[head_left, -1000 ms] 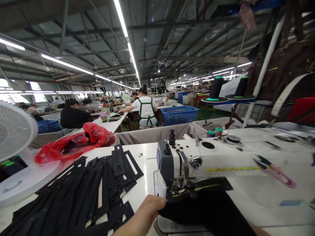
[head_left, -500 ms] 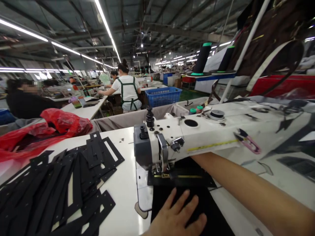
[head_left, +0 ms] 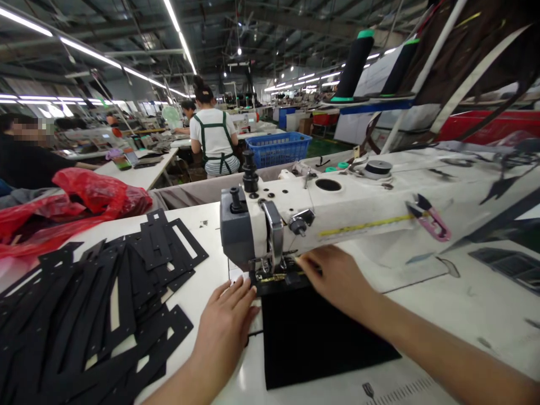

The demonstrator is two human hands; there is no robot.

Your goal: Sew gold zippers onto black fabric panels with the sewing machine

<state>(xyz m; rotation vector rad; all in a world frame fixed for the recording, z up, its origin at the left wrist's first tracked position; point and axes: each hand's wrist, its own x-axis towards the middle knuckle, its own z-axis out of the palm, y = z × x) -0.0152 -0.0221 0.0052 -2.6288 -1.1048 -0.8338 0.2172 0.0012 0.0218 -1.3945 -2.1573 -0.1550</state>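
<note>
Head view: white tabletop (head_left: 217, 284), slightly glossy, with a big heap of flat black cut-out pieces with slots and small holes (head_left: 101, 304) overlapping across its left side. White sewing machine with a dark grey end cover (head_left: 358, 208) spans centre to right. Rectangular black fabric panel (head_left: 316, 337) lies flat under the machine head, its far edge carrying a yellow-gold strip (head_left: 272, 278) at the presser area, the near part spread on the table. Left hand (head_left: 228, 315) is laid low at the panel's far left corner, fingers extended; cannot tell if it pinches the edge. Right hand (head_left: 333, 275) reaches in from the right, fingers bent at the far right part of the panel; fingertips partly hidden, cannot tell if they grasp. Pink-handled thread snips (head_left: 430, 219) sit on the machine arm by a yellow measuring tape (head_left: 367, 226). Crumpled red plastic bag (head_left: 101, 194) beyond the heap. Behind: two black thread cones (head_left: 355, 67) on a blue-edged stand, blue plastic basket (head_left: 278, 149), a person in white top with green apron straps (head_left: 215, 138), back turned, another person in dark clothing (head_left: 25, 152) at far left. Large workshop, more worktables, strip lights (head_left: 181, 39) under a dark beamed roof.
</note>
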